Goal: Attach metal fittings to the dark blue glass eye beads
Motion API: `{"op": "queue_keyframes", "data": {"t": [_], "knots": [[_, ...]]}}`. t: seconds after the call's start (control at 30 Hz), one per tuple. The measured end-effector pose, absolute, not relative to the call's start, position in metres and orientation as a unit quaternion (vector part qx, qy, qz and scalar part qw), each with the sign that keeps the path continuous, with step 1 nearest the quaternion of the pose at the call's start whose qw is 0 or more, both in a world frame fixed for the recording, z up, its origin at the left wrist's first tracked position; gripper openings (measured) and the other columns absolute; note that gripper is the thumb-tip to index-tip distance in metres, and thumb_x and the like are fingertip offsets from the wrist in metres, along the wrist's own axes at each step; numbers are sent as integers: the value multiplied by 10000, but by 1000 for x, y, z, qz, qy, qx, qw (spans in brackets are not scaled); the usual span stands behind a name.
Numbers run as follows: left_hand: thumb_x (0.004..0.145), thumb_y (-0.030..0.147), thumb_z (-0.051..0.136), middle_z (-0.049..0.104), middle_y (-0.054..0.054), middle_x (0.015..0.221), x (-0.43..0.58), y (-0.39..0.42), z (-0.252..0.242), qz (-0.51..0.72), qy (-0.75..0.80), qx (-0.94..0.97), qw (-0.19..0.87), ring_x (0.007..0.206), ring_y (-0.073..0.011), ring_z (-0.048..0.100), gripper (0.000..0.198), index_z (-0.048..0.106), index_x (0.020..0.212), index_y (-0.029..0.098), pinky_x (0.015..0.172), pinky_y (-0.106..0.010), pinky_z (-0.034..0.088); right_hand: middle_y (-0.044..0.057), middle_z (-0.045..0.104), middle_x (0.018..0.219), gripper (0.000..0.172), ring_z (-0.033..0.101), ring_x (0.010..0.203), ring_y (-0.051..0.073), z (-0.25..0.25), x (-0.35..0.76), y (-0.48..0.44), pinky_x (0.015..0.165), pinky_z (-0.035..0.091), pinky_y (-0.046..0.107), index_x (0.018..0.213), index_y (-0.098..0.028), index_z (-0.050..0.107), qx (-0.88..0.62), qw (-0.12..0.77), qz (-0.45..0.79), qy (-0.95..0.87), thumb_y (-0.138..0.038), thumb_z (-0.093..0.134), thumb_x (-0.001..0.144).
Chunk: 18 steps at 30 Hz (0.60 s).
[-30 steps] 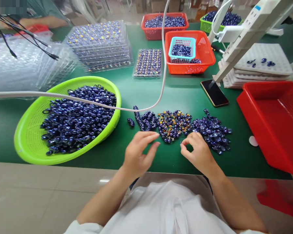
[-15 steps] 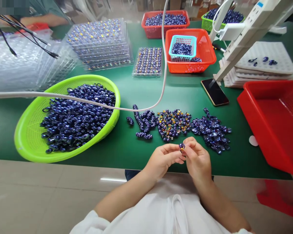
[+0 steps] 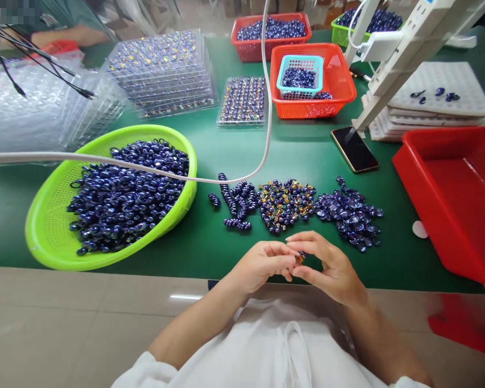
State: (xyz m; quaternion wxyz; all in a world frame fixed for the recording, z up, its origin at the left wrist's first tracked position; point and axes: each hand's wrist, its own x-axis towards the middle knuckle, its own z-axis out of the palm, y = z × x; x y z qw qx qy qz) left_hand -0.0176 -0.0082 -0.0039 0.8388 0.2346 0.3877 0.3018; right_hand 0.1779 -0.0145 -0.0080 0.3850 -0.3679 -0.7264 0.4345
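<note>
left hand pinches a trinket; whether the right hand's fingers grip, i can't tell; a trinket pile lies at twelve o'clock.

Bright, even indoor light, seemingly from above: pale sheen mid-counter, tiny glints on the dark beads, white streak reflected on the floor. Shadows soft, v. faint. Plastic bags at far L washed out w/ glare. Wide-angle stretch at edges, esp. the red tub at R. Bg soft; pixelated patch in top L corner. Small piece btwn fingers blurry, details unclear.
</note>
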Motion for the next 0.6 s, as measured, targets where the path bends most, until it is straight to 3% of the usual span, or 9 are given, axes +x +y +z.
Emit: {"op": "queue_keyframes", "data": {"t": [0.13, 0.27, 0.6], "knots": [[646, 364, 886, 679, -29, 640, -26, -5, -7, 251, 371, 273, 851, 561, -105, 610, 322, 753, 787, 107, 596, -234, 527, 54, 694, 1054, 228, 679, 945, 169, -1, 185, -9, 805, 577, 300, 1141, -261, 672, -342, 357, 428, -757, -202, 650, 922], [675, 394, 869, 723, -56, 714, -30, -2, -8, 203, 353, 294, 865, 552, -105, 632, 332, 746, 789, 107, 560, -221, 533, 33, 693, 918, 166, 668, 806, 135, 2, 189, -6, 685, 549, 245, 1068, -235, 682, -321, 322, 432, -779, -169, 611, 934], [711, 475, 822, 720, -59, 714, -30, -7, -4, 157, 356, 348, 853, 593, -120, 631, 381, 741, 789, 110, 594, -253, 564, 28, 597, 863, 175, 583, 805, 166, 4, 183, -13, 677, 489, 291, 904, -221, 600, -316, 306, 374, -816, -58, 551, 864]]}}
